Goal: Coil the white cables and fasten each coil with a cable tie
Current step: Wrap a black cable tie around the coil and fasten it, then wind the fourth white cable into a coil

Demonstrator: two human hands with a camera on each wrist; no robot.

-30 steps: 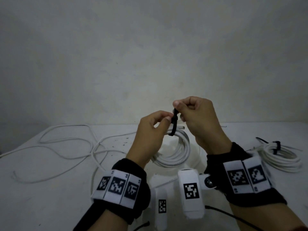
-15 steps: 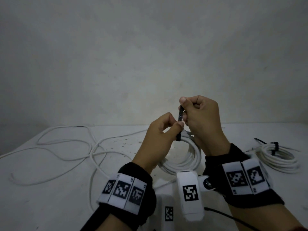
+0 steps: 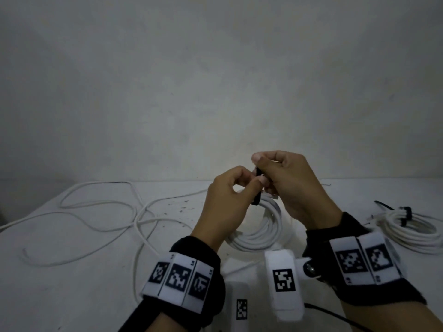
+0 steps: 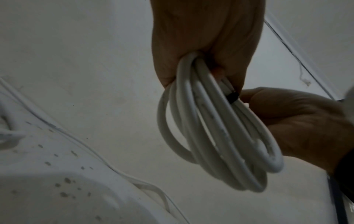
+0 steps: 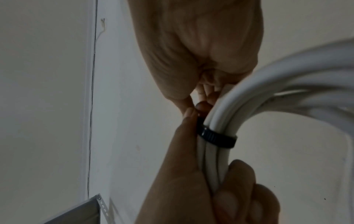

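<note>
The left hand (image 3: 227, 200) grips a coil of smooth white cable (image 3: 261, 226) held above the counter (image 3: 72, 271). A black ribbed cable tie (image 5: 216, 137) circles its strands, its tail pinched by the right hand (image 3: 287, 185).

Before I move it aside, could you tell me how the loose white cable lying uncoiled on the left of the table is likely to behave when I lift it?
The loose white cable will probably droop and trail, since it lies in wandering open loops. It likely feels light, being thin. It may drag across the white table and snag, as its strands cross.
</note>
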